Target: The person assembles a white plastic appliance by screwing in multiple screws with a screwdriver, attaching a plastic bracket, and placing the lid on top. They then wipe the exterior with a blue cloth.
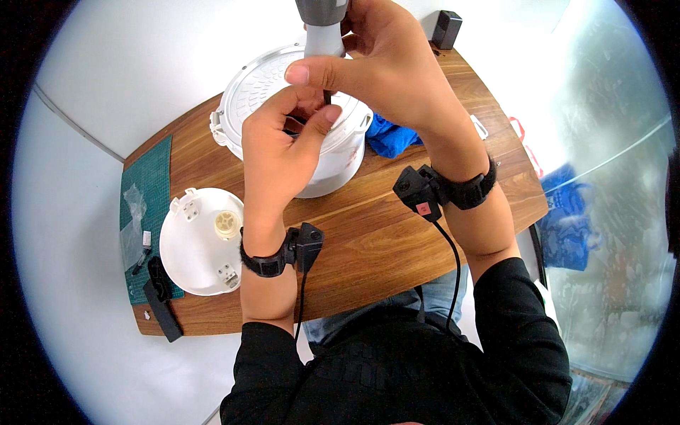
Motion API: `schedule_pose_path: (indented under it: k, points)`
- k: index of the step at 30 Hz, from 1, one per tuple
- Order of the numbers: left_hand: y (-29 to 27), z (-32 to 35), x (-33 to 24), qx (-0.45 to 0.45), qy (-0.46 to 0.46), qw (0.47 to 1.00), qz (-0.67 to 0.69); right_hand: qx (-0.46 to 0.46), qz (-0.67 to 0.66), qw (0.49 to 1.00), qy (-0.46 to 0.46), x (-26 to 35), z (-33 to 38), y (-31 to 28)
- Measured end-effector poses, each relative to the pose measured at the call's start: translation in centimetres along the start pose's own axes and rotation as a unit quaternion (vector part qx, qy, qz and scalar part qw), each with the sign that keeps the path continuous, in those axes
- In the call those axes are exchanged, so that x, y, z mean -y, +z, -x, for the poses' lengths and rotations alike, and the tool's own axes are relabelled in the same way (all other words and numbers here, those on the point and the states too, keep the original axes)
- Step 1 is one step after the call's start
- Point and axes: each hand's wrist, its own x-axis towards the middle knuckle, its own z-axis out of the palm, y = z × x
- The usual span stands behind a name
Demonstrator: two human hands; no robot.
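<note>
On your left lies a green mat [152, 166], then a white round cover [195, 258]. Your left hand [283, 149] curls its fingers beside the tool's dark shaft [327, 98]; I cannot tell whether they pinch it. Over the white lidded tub [329, 176], on the table's far side, your right hand [382, 64] is clamped around the grey-and-white tool [324, 37]. Blue cloth [391, 138] lies right of the tub.

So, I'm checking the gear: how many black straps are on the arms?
2: the left strap is around the left wrist; the right strap is around the right wrist.
</note>
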Motion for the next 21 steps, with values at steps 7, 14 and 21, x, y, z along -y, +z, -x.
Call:
schedule_pose_path:
  k: [7,14,21]
  points:
    - [0.3,0.3,0.0,0.002,-0.019,1.0,0.017,-0.018,-0.12,0.992,-0.031,-2.1,-0.1,1.0]
    - [0.2,0.1,-0.5,0.031,-0.05,0.998,0.002,0.07,-0.308,0.947,0.067,-2.6,-0.3,-1.0]
    - [0.2,0.2,-0.2,0.036,-0.042,0.998,0.001,0.058,-0.167,0.984,0.02,-3.0,-0.3,-1.5]
